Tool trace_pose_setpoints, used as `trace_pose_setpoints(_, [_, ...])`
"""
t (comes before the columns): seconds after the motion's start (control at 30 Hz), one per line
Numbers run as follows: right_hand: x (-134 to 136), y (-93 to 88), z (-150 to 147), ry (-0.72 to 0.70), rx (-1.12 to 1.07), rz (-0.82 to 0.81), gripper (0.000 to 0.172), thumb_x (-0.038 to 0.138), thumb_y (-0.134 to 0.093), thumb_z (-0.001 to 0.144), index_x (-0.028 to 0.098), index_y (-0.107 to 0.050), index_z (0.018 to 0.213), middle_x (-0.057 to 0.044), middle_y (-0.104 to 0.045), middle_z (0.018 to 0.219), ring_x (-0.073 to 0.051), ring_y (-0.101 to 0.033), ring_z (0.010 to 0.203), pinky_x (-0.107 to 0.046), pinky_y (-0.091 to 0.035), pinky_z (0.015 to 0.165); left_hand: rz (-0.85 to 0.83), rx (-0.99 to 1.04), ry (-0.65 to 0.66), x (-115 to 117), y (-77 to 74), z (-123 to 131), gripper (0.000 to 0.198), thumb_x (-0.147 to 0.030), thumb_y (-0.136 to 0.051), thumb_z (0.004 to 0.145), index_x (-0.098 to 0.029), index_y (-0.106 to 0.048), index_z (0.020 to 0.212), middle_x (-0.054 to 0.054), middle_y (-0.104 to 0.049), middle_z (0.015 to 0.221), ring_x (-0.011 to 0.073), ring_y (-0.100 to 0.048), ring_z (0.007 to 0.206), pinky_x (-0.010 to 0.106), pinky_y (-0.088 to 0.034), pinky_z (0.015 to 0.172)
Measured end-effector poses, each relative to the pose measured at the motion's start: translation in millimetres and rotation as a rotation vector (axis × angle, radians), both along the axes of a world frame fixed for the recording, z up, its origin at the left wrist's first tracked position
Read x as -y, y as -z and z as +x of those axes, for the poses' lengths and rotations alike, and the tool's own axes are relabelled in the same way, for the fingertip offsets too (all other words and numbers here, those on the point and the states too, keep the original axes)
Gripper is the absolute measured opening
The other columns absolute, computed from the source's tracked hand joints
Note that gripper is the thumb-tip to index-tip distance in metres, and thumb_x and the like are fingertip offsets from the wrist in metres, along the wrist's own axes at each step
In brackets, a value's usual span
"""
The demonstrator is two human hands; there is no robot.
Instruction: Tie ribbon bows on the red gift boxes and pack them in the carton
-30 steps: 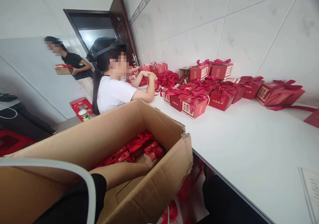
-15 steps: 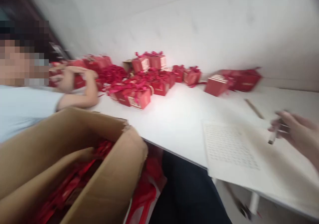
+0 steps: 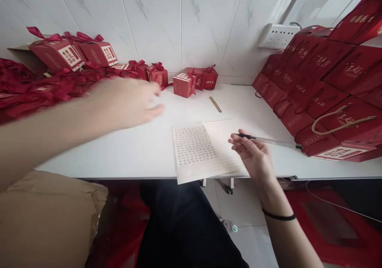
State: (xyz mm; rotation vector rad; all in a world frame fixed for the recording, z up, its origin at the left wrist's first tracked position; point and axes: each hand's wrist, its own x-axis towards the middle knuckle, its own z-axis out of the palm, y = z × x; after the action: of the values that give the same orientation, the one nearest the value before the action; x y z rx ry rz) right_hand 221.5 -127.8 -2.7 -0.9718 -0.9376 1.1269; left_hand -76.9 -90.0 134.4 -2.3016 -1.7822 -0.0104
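Observation:
My right hand (image 3: 252, 152) holds a pen (image 3: 274, 142), its clear barrel pointing right, above the right page of an open notebook (image 3: 197, 152). Handwriting fills much of the left page; the right page is ruled. My left hand (image 3: 128, 101), blurred by motion, is stretched over the left part of the white table (image 3: 125, 152). Its thumb and fingers are apart, and nothing shows between them. Beyond its fingertips stand small red gift boxes with ribbons (image 3: 157, 75). Another red box (image 3: 183, 85) sits farther right, near the wall.
Red gift bags (image 3: 316, 89) are stacked high at the right, below a white power strip (image 3: 277, 36). A thin brown strip (image 3: 215, 104) lies behind the notebook. Ribboned boxes (image 3: 59, 55) crowd the back left. A cardboard box (image 3: 50, 216) stands at the lower left.
The view has swung right. My left hand has come out of the cardboard box and is over the table. My right hand still has the pen, closer to the notebook in view.

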Motion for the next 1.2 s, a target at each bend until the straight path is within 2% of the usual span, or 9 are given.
trace_pose_setpoints(0.1, [12, 17.5, -5, 0.121, 0.235, 0.045, 0.024, 0.040, -0.059, 0.084, 0.017, -0.058, 0.087, 0.000, -0.065, 0.058, -0.014, -0.063, 0.053, -0.027, -0.052, 0.055, 0.002, -0.030, 0.265, -39, 49.3, 70, 0.035, -0.038, -0.040, 0.089, -0.011, -0.062, 0.092, 0.011, -0.065, 0.092, 0.0257, -0.060, 0.086, 0.044, -0.042, 0.081])
trace_pose_setpoints(0.17, [20, 26.2, -6, 0.197, 0.430, 0.074, 0.022, 0.039, -0.054, 0.087, 0.017, -0.054, 0.084, 0.002, -0.061, 0.053, -0.013, -0.059, 0.049, -0.026, -0.049, 0.051, -0.020, 0.102, 0.325, -60, 86.6, 104, 0.033, -0.035, -0.038, 0.088, -0.012, -0.062, 0.086, 0.012, -0.066, 0.088, 0.0245, -0.060, 0.080, 0.042, -0.042, 0.077])
trace_pose_setpoints(0.27, [27, 32.9, -7, 0.211, 0.593, 0.146, 0.016, 0.032, -0.051, 0.089, 0.019, -0.048, 0.080, 0.003, -0.060, 0.054, -0.013, -0.059, 0.050, -0.024, -0.047, 0.048, -0.083, 0.400, 0.338, -73, 129.1, 125, 0.027, -0.031, -0.039, 0.086, -0.017, -0.058, 0.073, 0.006, -0.065, 0.079, 0.0177, -0.057, 0.068, 0.035, -0.041, 0.069])
trace_pose_setpoints(0.33, [29, 33.7, -6, 0.193, 0.607, 0.148, 0.015, 0.029, -0.048, 0.090, 0.020, -0.047, 0.079, 0.003, -0.059, 0.054, -0.012, -0.058, 0.049, -0.023, -0.047, 0.049, -0.163, 0.554, 0.339, -73, 142.8, 121, 0.026, -0.031, -0.039, 0.086, -0.018, -0.055, 0.069, 0.003, -0.064, 0.075, 0.0152, -0.054, 0.063, 0.031, -0.039, 0.063])
trace_pose_setpoints(0.5, [25, 28.5, -7, 0.293, 0.606, 0.073, 0.017, 0.029, -0.048, 0.091, 0.020, -0.047, 0.077, 0.004, -0.059, 0.054, -0.013, -0.058, 0.050, -0.026, -0.048, 0.055, -0.401, 0.658, 0.507, -77, 145.2, 100, 0.028, -0.045, -0.055, 0.077, -0.019, -0.057, 0.086, 0.003, -0.062, 0.093, 0.0163, -0.056, 0.081, 0.031, -0.042, 0.073])
trace_pose_setpoints(0.67, [32, 14.6, -33, 0.430, 0.510, 0.132, 0.012, 0.023, -0.055, 0.088, 0.020, -0.049, 0.078, 0.004, -0.057, 0.057, -0.011, -0.055, 0.049, -0.024, -0.044, 0.049, -0.445, 0.641, 0.545, -80, 146.7, 98, 0.046, -0.058, -0.064, 0.068, -0.019, -0.056, 0.092, 0.004, -0.058, 0.098, 0.0207, -0.055, 0.092, 0.035, -0.038, 0.086])
trace_pose_setpoints(0.93, [32, 9.9, -87, -0.055, 0.598, 0.043, 0.027, 0.023, -0.058, 0.087, 0.020, -0.043, 0.065, 0.006, -0.044, 0.054, -0.007, -0.042, 0.047, -0.021, -0.036, 0.045, -0.375, 0.664, 0.501, -74, 151.0, 107, 0.039, -0.050, -0.064, 0.073, -0.020, -0.053, 0.095, 0.005, -0.054, 0.100, 0.0264, -0.052, 0.101, 0.041, -0.034, 0.093])
trace_pose_setpoints(1.07, [26, 9.3, -89, -0.078, 0.773, 0.019, 0.042, 0.022, -0.055, 0.088, 0.019, -0.029, 0.055, 0.007, -0.028, 0.049, -0.005, -0.027, 0.043, -0.019, -0.025, 0.039, -0.381, 0.663, 0.494, -77, 152.6, 108, 0.040, -0.051, -0.065, 0.072, -0.020, -0.052, 0.095, 0.004, -0.053, 0.101, 0.0280, -0.051, 0.106, 0.043, -0.033, 0.096])
trace_pose_setpoints(1.2, [27, 3.8, -90, -0.082, 0.875, 0.064, 0.041, 0.014, -0.052, 0.085, 0.019, -0.025, 0.054, 0.007, -0.024, 0.049, -0.005, -0.023, 0.043, -0.019, -0.022, 0.038, -0.377, 0.689, 0.495, -80, 154.1, 110, 0.038, -0.050, -0.065, 0.073, -0.020, -0.053, 0.093, 0.003, -0.052, 0.100, 0.0270, -0.051, 0.107, 0.042, -0.033, 0.096])
